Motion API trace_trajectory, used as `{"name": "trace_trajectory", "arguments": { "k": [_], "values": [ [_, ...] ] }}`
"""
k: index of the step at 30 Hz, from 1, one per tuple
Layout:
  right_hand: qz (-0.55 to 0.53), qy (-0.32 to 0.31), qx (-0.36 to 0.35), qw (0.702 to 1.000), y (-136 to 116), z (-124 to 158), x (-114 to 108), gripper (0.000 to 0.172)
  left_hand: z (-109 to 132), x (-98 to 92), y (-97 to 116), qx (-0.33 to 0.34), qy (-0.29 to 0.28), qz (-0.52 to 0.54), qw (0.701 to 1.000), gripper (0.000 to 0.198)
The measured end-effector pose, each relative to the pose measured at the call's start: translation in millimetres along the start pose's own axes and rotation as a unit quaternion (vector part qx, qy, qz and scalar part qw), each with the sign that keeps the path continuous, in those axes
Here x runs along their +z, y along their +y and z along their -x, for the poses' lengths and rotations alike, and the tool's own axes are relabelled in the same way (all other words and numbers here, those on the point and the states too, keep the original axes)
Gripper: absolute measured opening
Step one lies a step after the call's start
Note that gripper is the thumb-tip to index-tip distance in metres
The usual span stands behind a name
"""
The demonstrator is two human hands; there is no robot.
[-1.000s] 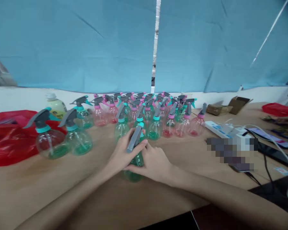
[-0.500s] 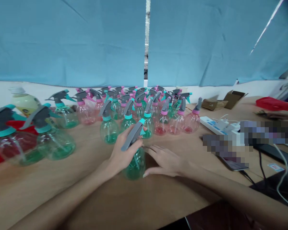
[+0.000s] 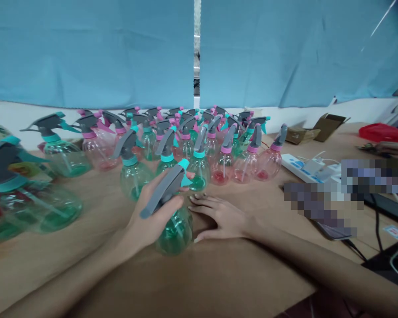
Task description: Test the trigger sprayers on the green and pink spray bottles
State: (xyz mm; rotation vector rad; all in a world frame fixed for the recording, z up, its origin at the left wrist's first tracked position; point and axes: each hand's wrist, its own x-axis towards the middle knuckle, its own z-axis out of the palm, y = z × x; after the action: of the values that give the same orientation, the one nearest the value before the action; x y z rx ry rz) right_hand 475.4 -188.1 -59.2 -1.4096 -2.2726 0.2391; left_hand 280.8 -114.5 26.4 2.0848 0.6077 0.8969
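**Left hand grips a green sprayer, right hand lies flat beside it**

The left hand (image 3: 146,223) is wrapped round the neck of a green spray bottle (image 3: 174,229), its fingers clamped on it just under the grey trigger head (image 3: 159,196), with the thumb pressed across the front. The bottle stands on the worktop (image 3: 219,274), near the front edge and in the middle of the view, leaning a little towards the left. Its teal nozzle tip points away from the person, towards the rows behind.

The right hand (image 3: 223,216) rests palm down on the worktop just to the right of the bottle. Its fingers (image 3: 204,202) are stretched out and slightly apart, holding nothing; the thumb lies close to the bottle's round belly (whether it touches cannot be told).

Behind both hands stands a crowded group of spray bottles (image 3: 199,145), pink and green mixed, all with grey triggers. More green bottles (image 3: 53,207) stand apart at the left, blurred. To the right lie a white power strip (image 3: 301,165) with cables and an open cardboard box (image 3: 331,123). A blue curtain (image 3: 119,53) hangs across the back.
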Motion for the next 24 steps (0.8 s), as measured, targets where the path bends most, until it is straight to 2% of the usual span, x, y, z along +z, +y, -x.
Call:
{"name": "trace_trajectory", "arguments": {
  "k": [6,11,17,24],
  "values": [
    [-0.037,-0.007,0.014,0.999,2.9,2.1,-1.0,0.068,-2.6,-4.1,-1.1,-0.030,-0.025,0.022,0.999,0.042],
    [-0.067,0.010,0.021,0.997,6.4,1.6,0.4,0.056,-3.5,-6.6,7.3,-0.014,-0.037,0.024,0.999,0.037],
    [-0.075,0.022,0.010,0.997,11.6,-2.7,2.3,0.054,-3.0,-8.0,7.3,-0.017,-0.041,0.006,0.999,0.027],
    [-0.065,0.036,0.003,0.997,9.8,-2.9,4.7,0.054,-3.2,-7.9,8.5,0.025,-0.052,-0.005,0.998,0.034]
  ]
}}
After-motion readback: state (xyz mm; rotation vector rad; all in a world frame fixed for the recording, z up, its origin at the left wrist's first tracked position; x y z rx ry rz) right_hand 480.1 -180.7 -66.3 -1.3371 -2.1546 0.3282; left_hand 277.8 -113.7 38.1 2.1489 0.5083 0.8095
